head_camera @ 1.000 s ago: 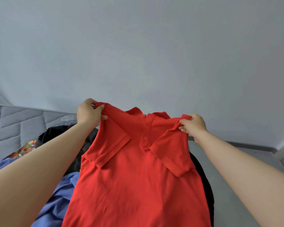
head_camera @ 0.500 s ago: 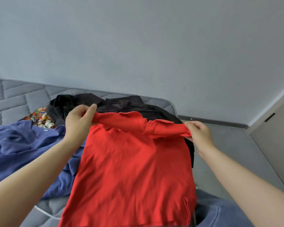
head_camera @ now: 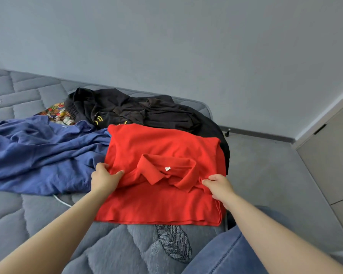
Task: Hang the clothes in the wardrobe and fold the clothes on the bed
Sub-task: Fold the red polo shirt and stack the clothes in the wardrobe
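Note:
A red polo shirt [head_camera: 162,147] lies on the grey quilted bed [head_camera: 28,214], folded back on itself so the collar with its white tag sits on top, facing me. My left hand [head_camera: 105,177] pinches the shirt's left shoulder. My right hand [head_camera: 218,185] pinches the right shoulder. Behind the red shirt lies a crumpled black garment [head_camera: 147,111] with yellow marks. A rumpled blue garment [head_camera: 38,147] spreads out to its left.
A colourful patterned cloth [head_camera: 57,114] peeks out between the black and blue garments. The bed's right edge drops to grey floor [head_camera: 265,171]. A beige cabinet front [head_camera: 333,161] stands at the right. My knee in blue jeans [head_camera: 226,258] is at the bottom.
The shirt, held up in the air by its shoulders a second ago, has come down and now lies folded over on the bed. Both hands moved down and towards me with it.

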`<move>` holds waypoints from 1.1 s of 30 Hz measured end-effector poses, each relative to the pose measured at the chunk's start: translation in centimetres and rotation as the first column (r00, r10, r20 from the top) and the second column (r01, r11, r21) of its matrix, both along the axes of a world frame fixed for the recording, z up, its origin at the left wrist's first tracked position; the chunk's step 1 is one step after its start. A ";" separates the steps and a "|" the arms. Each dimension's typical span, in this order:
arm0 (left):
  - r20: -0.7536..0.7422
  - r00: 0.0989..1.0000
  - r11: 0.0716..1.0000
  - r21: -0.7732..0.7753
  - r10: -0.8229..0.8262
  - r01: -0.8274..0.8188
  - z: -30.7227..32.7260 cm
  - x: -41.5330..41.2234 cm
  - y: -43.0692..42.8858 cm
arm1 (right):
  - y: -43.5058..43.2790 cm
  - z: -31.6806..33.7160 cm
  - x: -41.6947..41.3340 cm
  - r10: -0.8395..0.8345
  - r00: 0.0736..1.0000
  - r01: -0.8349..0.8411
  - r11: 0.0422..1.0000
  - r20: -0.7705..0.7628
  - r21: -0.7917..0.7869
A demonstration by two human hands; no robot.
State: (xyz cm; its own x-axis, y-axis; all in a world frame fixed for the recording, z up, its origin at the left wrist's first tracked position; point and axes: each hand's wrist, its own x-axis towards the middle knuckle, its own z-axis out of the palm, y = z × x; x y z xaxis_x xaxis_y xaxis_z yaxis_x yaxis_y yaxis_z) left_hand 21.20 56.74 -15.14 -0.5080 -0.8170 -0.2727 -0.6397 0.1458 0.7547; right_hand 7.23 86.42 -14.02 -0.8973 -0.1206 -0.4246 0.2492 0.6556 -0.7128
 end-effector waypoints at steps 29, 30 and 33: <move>-0.046 0.975 0.973 -0.089 -0.220 0.215 -1.7 4.8 1.4 | 4.4 0.1 2.7 0.281 0.941 -0.227 0.937 -0.190 0.266; -0.037 0.972 0.970 -0.088 -0.232 0.228 -1.6 4.7 1.4 | 4.2 0.1 2.9 0.325 0.922 -0.260 0.922 -0.210 0.286; -0.042 0.980 0.978 -0.089 -0.194 0.190 -1.7 4.4 1.6 | 3.3 -0.3 3.1 0.371 0.904 -0.313 0.914 -0.214 0.260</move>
